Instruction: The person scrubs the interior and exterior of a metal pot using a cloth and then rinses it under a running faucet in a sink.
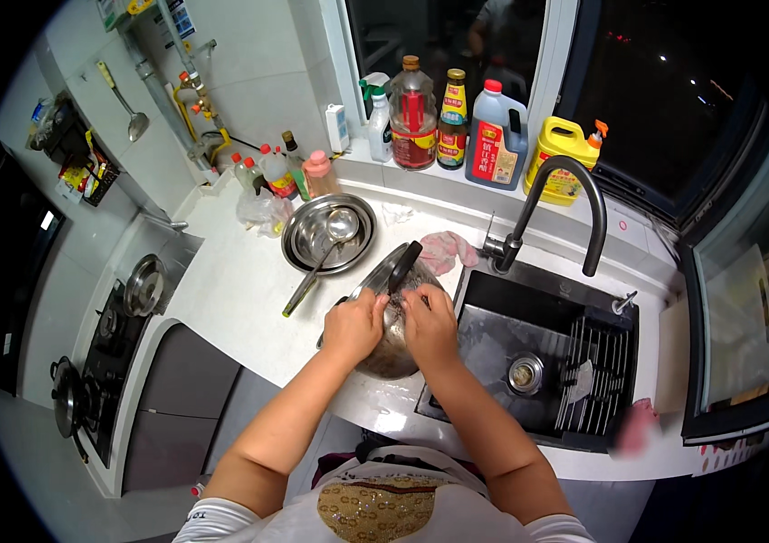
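In the head view, the person's left hand (354,328) and right hand (430,326) are close together over a round metal pot (389,353), which sits on the white desk (230,303), just left of the dark sink (484,348). The fingers of both hands are bent inward, with a narrow gap between the two hands; they hide what lies beneath them, so I cannot tell whether either is clamped on the pot or on something small. The pot's surface below the hands looks dull and brownish. A black handle (405,266) rises just beyond the fingertips.

Beyond the left hand, a ladle (343,224) rests across nested steel bowls (290,250), its handle reaching out over the desk. A pink and white cloth (446,252) lies crumpled between the pot and the faucet (596,217), which arches over the sink. Inside the sink are a round drain strainer (525,374) and, at the right, a wire rack (597,398).

Along the window ledge stand a spray bottle (380,127), a large bottle with a brown cap (412,118), a sauce bottle (452,118), a jug with a red cap (495,136) and a yellow pump jug (563,149). At the far left, a black pan (66,398) sits on the stove (105,348).
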`<state>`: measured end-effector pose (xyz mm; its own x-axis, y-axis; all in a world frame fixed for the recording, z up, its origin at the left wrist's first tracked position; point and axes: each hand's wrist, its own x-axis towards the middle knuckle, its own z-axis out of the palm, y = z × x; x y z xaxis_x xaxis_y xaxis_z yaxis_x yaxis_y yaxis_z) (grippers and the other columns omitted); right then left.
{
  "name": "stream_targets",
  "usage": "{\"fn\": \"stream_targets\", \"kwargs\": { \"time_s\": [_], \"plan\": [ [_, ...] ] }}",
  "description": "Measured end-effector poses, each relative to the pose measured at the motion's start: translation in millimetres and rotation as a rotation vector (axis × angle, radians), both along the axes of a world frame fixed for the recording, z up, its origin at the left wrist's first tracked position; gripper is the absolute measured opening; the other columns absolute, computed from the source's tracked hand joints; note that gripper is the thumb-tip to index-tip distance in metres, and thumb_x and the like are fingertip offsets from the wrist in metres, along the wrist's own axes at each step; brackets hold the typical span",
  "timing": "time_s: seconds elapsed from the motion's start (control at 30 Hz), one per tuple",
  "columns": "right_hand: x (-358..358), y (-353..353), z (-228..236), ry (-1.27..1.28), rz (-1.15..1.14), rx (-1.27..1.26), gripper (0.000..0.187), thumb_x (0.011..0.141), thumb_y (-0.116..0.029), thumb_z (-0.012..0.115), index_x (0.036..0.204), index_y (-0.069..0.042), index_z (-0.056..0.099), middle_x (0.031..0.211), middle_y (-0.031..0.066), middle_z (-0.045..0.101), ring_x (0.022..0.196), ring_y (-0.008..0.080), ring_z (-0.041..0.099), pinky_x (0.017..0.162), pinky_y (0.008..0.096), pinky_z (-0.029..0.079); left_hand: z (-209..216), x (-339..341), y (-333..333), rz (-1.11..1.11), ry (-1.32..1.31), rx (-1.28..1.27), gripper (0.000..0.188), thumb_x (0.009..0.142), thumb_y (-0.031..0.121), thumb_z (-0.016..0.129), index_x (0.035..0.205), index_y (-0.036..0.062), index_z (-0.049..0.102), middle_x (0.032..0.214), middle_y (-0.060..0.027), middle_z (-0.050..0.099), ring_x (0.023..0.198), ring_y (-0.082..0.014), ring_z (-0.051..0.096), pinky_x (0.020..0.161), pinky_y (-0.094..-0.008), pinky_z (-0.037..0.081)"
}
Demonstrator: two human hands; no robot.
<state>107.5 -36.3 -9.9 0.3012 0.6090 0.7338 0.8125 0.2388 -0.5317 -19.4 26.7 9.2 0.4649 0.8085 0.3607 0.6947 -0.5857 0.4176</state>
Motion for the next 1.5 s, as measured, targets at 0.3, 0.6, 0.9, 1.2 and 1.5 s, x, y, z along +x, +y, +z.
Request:
{"fn": "stream_targets", "kwargs": {
  "time_s": [0.3, 0.6, 0.9, 1.2, 1.5],
  "plan": [
    [4.9, 5.4, 6.1, 0.056, -0.010, -0.026, 0.013, 0.075, -0.002, 0.067, 0.088, -0.003, 0.066, 0.088, 0.0100, 0.056, 0.083, 0.0282, 0.055, 0.070, 0.0355, 0.046, -1.0, -0.1, -0.4, -0.047, 0.007, 0.042, 0.032, 0.093, 0.025, 0.052, 0.070, 0.0030, 0.052, 0.056, -0.0205, 0.056, 0.053, -0.0413, 0.056, 0.048, -0.0481, 0.043],
    [1.3, 3.4, 2.9, 0.265, 0.045, -0.041, 0.009, 0.072, -0.004, 0.067, 0.080, -0.003, 0.065, 0.085, 0.0110, 0.055, 0.080, 0.0308, 0.055, 0.071, 0.0384, 0.045, -3.4, -2.2, -2.1, -0.062, -0.019, 0.046, 0.032, 0.093, 0.026, 0.052, 0.070, 0.0031, 0.052, 0.057, -0.0204, 0.056, 0.052, -0.0413, 0.056, 0.046, -0.0478, 0.042],
    [-4.2, 4.9, -2.6, 0.307, 0.069, -0.025, 0.007, 0.073, -0.004, 0.065, 0.080, -0.002, 0.064, 0.086, 0.0123, 0.054, 0.081, 0.0312, 0.054, 0.070, 0.0386, 0.044, -5.8, -4.5, -2.7, -0.061, -0.033, 0.049, 0.032, 0.093, 0.025, 0.053, 0.070, 0.0030, 0.052, 0.056, -0.0202, 0.055, 0.052, -0.0411, 0.056, 0.046, -0.0469, 0.043],
    [-5.6, -0.1, 1.2, 0.274, 0.009, -0.034, 0.009, 0.073, -0.003, 0.066, 0.082, -0.003, 0.066, 0.084, 0.0115, 0.054, 0.080, 0.0304, 0.054, 0.071, 0.0392, 0.044, -7.0, -2.5, -2.9, -0.090, -0.022, 0.090, 0.033, 0.093, 0.027, 0.053, 0.069, 0.0037, 0.053, 0.053, -0.0190, 0.055, 0.049, -0.0393, 0.056, 0.045, -0.0467, 0.044],
    [-3.0, -2.8, -7.6, 0.346, 0.030, -0.025, 0.008, 0.074, -0.003, 0.066, 0.082, -0.003, 0.065, 0.086, 0.0126, 0.054, 0.081, 0.0311, 0.054, 0.072, 0.0396, 0.044, -8.3, 0.4, 0.3, -0.074, -0.018, 0.096, 0.037, 0.094, 0.030, 0.050, 0.068, 0.0032, 0.053, 0.052, -0.0194, 0.055, 0.048, -0.0393, 0.057, 0.044, -0.0472, 0.046]
  ]
}}
